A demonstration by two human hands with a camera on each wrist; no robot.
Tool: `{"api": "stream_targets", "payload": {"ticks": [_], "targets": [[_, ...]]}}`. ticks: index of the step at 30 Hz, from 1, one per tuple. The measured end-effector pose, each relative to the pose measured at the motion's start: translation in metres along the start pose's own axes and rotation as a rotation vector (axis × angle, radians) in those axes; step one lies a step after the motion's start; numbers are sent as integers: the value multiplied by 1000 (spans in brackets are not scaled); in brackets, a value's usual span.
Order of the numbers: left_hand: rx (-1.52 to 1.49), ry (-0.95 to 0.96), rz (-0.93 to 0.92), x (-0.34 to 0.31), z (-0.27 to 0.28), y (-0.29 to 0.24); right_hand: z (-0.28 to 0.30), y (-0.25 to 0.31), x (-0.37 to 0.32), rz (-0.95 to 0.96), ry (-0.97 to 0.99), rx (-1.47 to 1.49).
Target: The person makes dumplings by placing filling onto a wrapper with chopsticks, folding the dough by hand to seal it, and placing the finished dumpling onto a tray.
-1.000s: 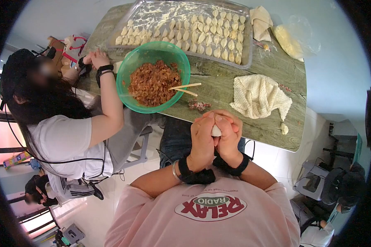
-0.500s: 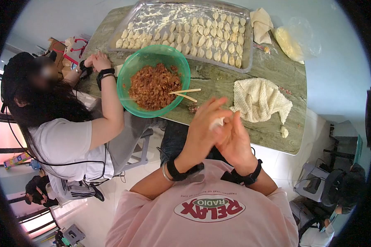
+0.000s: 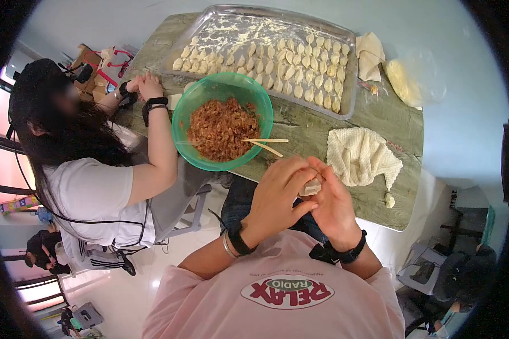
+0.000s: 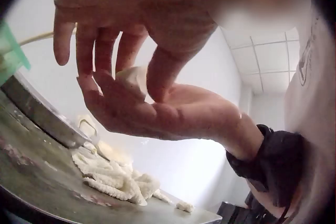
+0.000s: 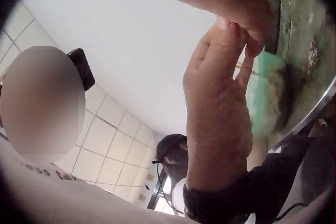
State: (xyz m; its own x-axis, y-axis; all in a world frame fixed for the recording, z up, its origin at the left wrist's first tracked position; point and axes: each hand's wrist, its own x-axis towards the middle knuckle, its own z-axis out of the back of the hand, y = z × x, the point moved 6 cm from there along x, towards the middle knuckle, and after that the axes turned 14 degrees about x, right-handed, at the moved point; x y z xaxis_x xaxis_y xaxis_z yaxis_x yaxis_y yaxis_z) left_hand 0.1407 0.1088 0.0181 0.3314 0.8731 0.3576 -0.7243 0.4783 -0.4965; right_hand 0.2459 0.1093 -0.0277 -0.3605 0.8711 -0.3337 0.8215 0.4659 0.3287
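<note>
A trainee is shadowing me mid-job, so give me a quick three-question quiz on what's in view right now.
1. True or false: the chopsticks have their tips in the filling inside the bowl.

2. Which of these lies on the table, to the right of the bowl?
A) a knife
B) a cloth
C) a rolling pin

3. Fill in the gap: the left hand and right hand together hold a small piece of ____.

Key
1. True
2. B
3. dough
</note>
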Motion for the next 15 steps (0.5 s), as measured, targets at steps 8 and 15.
{"api": "stream_targets", "payload": {"ticks": [8,15], "targets": [[-164,-156,93,-4,15,15,-9,9,4,-50,86,-111],[-293,-62,139,-9,3,32,-22,58,25,-40,15,-289]]}}
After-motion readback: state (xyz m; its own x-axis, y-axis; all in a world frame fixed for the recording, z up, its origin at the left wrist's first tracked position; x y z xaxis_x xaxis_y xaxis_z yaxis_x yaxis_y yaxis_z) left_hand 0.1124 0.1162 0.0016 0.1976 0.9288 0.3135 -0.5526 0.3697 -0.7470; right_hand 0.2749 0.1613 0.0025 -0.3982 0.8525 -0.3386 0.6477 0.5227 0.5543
